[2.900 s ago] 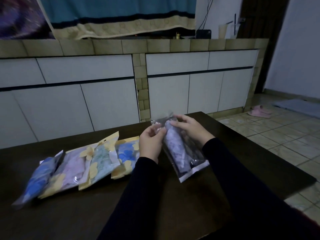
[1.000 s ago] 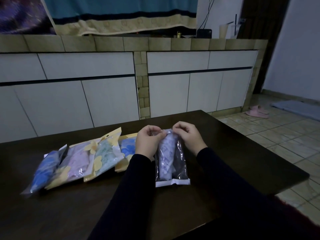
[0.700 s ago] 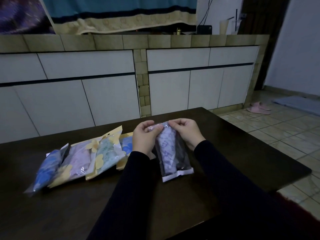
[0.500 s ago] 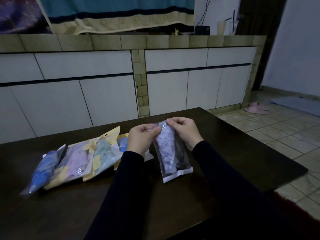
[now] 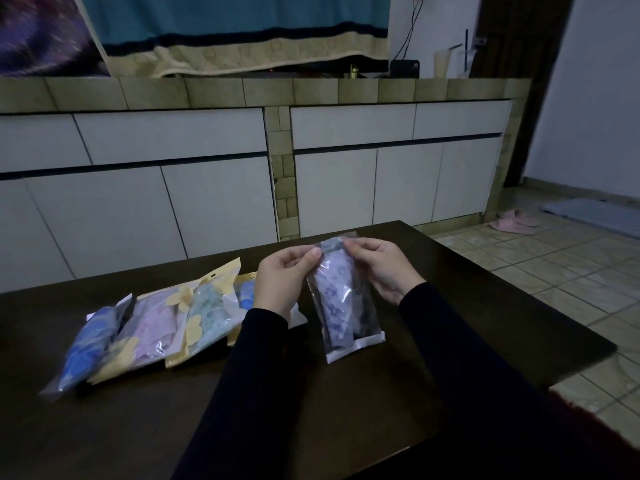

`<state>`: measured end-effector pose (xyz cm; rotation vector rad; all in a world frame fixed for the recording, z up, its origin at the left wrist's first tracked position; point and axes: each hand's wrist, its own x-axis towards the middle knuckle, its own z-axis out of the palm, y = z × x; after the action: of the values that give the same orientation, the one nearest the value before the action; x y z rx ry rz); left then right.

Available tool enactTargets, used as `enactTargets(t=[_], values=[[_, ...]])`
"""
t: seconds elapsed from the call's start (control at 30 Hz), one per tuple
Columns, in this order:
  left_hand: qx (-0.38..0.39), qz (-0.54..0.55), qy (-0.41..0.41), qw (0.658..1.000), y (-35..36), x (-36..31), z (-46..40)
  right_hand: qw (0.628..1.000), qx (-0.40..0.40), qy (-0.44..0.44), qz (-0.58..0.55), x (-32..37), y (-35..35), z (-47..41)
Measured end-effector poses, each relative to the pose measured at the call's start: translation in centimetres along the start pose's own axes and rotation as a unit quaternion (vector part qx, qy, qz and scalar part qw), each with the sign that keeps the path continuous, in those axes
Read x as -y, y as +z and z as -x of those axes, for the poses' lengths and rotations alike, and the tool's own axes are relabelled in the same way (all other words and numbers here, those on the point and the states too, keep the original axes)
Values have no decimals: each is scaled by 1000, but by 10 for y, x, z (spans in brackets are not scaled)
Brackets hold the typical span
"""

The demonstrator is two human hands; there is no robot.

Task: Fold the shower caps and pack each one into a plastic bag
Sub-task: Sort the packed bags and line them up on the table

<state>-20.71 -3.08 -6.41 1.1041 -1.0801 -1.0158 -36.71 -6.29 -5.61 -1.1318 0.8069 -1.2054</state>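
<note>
A clear plastic bag [image 5: 360, 327] with a white bottom strip holds a folded lilac flowered shower cap [image 5: 335, 296]. I hold it up over the dark table [image 5: 485, 306], its top edge pinched from both sides. My left hand [image 5: 282, 282] pinches the top left corner between thumb and fingers. My right hand [image 5: 379, 266] pinches the top right corner. The bag hangs down, tilted a little to the right.
Several packed bags lie in an overlapping row on the table's left: a blue one [image 5: 86, 348], a pink one [image 5: 149, 327], a green one [image 5: 207, 313] and another blue one [image 5: 246, 292] partly behind my left wrist. White cabinets stand behind; tiled floor and pink slippers [image 5: 516, 221] lie to the right.
The bag has gone from slanted in my hands to hanging nearly upright, and was raised slightly. Both hands moved to pinch its top edge. The packed bags stayed put.
</note>
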Motion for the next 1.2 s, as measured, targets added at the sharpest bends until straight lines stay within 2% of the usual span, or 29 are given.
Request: enactTargets(t=[0.2,0.3,0.37,0.47,0.57,0.63,0.7,0.87,0.9,0.97,1.07,1.1,1.13,1.2], values=[[15,65,43,997,0,-12,7,975,-65,-165,130,13,12,9],[6,93,80,992,-1,-13,8,942,-73,-267,189,16,19,10],[3,113,72,991,-1,-12,10,921,-90,-286,249,15,18,8],[-15,165,46,985,1,-10,11,935,-38,-232,265,9,9,9],[-43,170,31,984,-1,-5,6,974,27,-134,183,3,3,14],[-42,165,28,985,-2,-2,3,998,10,-26,62,3,5,14],[-41,127,33,990,-2,2,1,998,-16,51,-17,1,7,10],[-5,59,2,998,-7,2,4,992,-27,120,36,1,8,5],[8,25,7,1000,-9,2,4,989,-20,139,37,2,7,6],[9,-117,57,991,-10,2,8,983,-1,169,75,3,5,8],[-40,-322,193,926,-20,-8,13,969,-45,148,194,0,3,4],[-54,-388,207,896,-28,-11,13,958,-72,126,247,-2,3,1],[-53,-462,188,865,-37,-13,13,942,-91,106,304,-4,2,-1],[7,-592,78,802,-53,-15,16,912,-108,86,387,-12,5,-5]])
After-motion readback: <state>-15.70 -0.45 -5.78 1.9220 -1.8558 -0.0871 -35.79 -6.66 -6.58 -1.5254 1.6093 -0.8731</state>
